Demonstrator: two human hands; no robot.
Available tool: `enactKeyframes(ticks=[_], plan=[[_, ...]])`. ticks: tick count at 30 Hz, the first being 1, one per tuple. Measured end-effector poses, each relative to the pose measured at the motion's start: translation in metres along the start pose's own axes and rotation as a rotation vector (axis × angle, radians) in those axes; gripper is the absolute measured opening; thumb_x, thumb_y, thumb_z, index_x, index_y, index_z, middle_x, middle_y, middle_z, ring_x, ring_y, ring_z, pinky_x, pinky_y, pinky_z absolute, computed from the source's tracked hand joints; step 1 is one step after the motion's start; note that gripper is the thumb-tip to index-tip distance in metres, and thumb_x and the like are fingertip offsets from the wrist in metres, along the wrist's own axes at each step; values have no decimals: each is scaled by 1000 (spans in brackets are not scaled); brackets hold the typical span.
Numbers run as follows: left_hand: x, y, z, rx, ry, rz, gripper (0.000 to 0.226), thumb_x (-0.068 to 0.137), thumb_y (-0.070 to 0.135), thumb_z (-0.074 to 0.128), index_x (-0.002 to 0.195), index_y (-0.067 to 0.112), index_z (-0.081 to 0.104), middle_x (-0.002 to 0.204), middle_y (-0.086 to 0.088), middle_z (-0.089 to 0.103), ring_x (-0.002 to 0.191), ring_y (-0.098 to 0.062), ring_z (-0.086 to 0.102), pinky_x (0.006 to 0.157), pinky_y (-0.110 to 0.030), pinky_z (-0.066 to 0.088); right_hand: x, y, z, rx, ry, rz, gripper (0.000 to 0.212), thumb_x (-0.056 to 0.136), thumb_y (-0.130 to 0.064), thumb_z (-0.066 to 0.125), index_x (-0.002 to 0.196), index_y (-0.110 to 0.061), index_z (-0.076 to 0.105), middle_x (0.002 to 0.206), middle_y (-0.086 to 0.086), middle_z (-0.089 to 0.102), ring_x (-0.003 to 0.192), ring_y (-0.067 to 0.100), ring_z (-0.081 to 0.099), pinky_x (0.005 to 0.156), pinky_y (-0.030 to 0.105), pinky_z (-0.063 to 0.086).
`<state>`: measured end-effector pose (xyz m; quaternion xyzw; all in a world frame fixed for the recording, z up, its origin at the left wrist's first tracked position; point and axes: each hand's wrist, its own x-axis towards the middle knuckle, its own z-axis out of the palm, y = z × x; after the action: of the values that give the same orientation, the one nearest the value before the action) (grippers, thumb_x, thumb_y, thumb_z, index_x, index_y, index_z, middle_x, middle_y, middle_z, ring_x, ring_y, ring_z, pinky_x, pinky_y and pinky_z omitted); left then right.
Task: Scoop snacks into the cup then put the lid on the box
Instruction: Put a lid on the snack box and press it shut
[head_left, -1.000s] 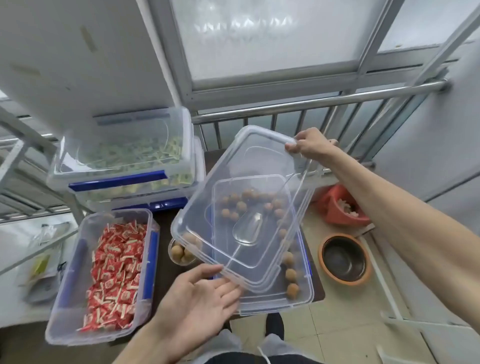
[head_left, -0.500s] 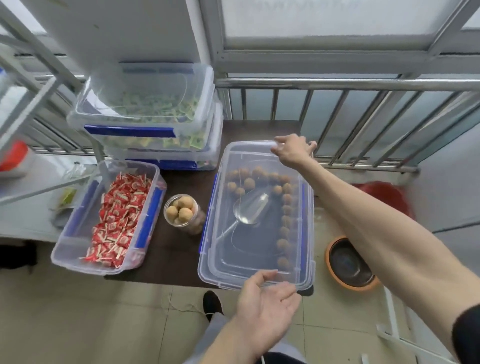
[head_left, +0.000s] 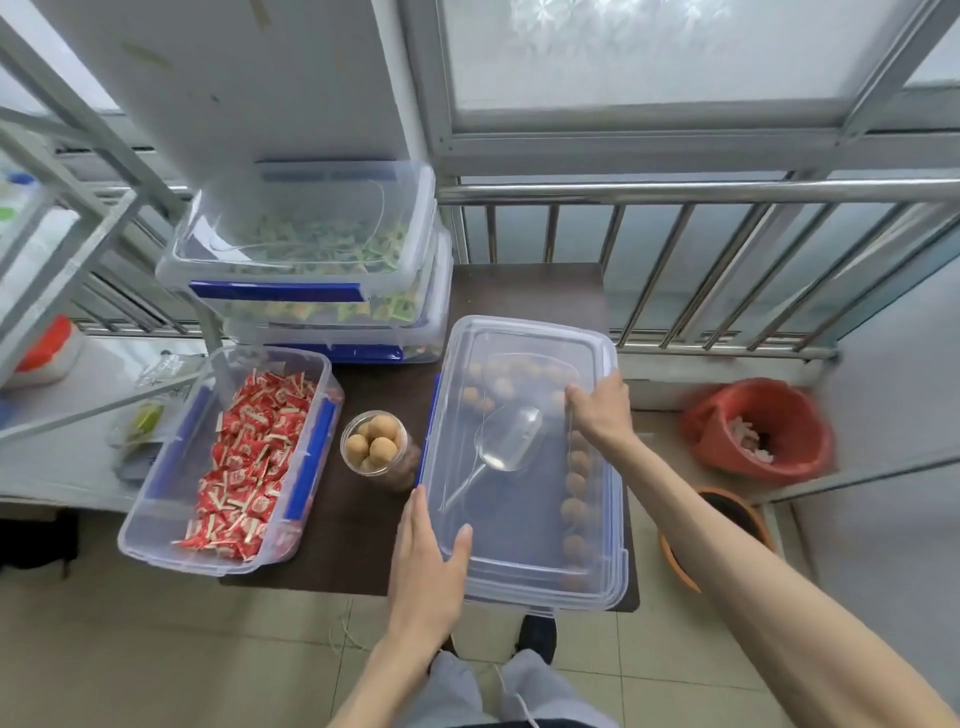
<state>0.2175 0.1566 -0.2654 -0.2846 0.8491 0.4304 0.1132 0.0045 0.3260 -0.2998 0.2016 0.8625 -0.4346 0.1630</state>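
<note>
A clear plastic box (head_left: 613, 582) with blue side clips stands on the right of the dark table (head_left: 353, 545). Its clear lid (head_left: 524, 525) lies flat on top. Through the lid I see brown round snacks (head_left: 574, 483) and a clear scoop (head_left: 506, 444). My left hand (head_left: 428, 558) rests flat on the lid's near left corner, thumb on top. My right hand (head_left: 602, 410) presses down on the lid near its right edge, fingers spread. A clear cup (head_left: 376, 447) filled with brown snack balls stands just left of the box.
An open box of red wrapped sweets (head_left: 244, 457) sits at the table's left. Two stacked lidded boxes of green packets (head_left: 311, 270) stand behind it. A metal railing (head_left: 701, 192) runs at the back. A red bucket (head_left: 758, 431) and a bowl (head_left: 727, 525) stand on the floor right.
The lid came down from a tilted hold onto the box. My right hand slid from the far edge toward the middle right, and my left hand moved onto the near left corner.
</note>
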Motion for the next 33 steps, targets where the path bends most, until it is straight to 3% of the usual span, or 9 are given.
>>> enactKeyframes(ticks=[4,8,11,14,19,23,26,31,33], plan=[[10,-14,3,-94,29,-18,77,99,36,59,161,25,15,167,6,23,153,-15,24,123,-38,24,-17,4,-1,-5,54,-109,54,87,-19,57,133,3,41,134,25,49,125,40,47,99,39,40],[10,-22,2,-123,52,-63,72,99,34,60,159,28,20,161,4,33,147,-18,33,118,-48,36,-27,11,-2,0,88,-238,21,83,-18,57,99,-4,57,98,10,63,92,32,59,75,31,40],[8,-25,1,-118,16,-61,74,99,37,58,160,29,17,164,5,27,150,-17,29,119,-47,33,-33,24,3,12,64,-302,34,90,-22,55,123,-12,53,121,8,62,115,30,57,103,39,41],[5,-26,0,-52,-11,-23,77,101,41,53,162,28,7,169,7,15,154,-16,18,123,-42,25,-41,35,4,51,18,-244,58,99,-23,47,152,-11,28,151,11,45,137,29,43,112,34,34],[1,-35,-1,46,-97,36,78,104,46,39,161,22,-10,171,6,-6,156,-11,0,125,-30,8,-56,44,13,52,99,-261,56,105,-25,34,156,-6,19,159,14,30,146,29,31,118,43,27],[3,-31,-5,-131,-76,-13,80,100,34,59,162,25,9,169,8,16,154,-13,19,122,-34,21,-56,43,7,4,95,-255,55,105,-24,34,155,-5,22,158,14,34,145,27,33,116,29,24],[6,-31,-9,-208,-68,-39,81,94,22,69,160,25,23,164,7,31,150,-17,31,120,-40,29,-58,43,0,12,64,-263,55,105,-26,36,155,-8,24,145,5,47,134,19,44,99,12,27],[9,-35,-11,-204,-114,-41,81,95,30,67,161,29,20,164,6,31,150,-21,33,118,-45,32,-57,47,4,32,63,-253,59,105,-42,29,157,-17,20,159,8,32,149,28,23,120,40,19],[10,-33,-12,-308,-127,-101,80,93,40,67,159,28,24,158,3,41,142,-22,44,114,-48,41,-60,47,2,76,38,-144,69,101,-51,32,158,-17,12,164,11,18,152,27,8,121,39,10]])
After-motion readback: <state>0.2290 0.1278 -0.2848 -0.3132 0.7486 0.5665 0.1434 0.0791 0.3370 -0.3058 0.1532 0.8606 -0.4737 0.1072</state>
